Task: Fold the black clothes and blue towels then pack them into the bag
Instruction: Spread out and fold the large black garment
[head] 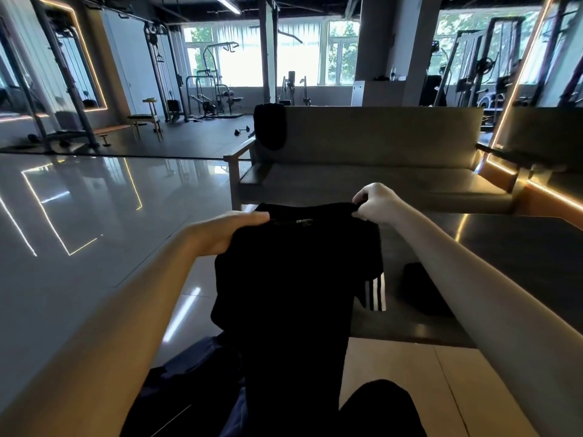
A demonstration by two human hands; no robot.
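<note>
A black garment hangs in the air in front of me, its top edge with a small label stretched between my hands. My left hand grips the left end of that edge, fingers curled behind the cloth. My right hand pinches the right end. The garment's lower part drops toward my lap. A dark blue bag lies on the floor below it, partly hidden. Another black piece sits on the dark low table, behind my right forearm.
A grey sofa with wooden arms stands beyond the table, a black garment draped over its back at the left. Glossy floor spreads to the left, with gym machines and windows far behind. My knee in black shows at the bottom.
</note>
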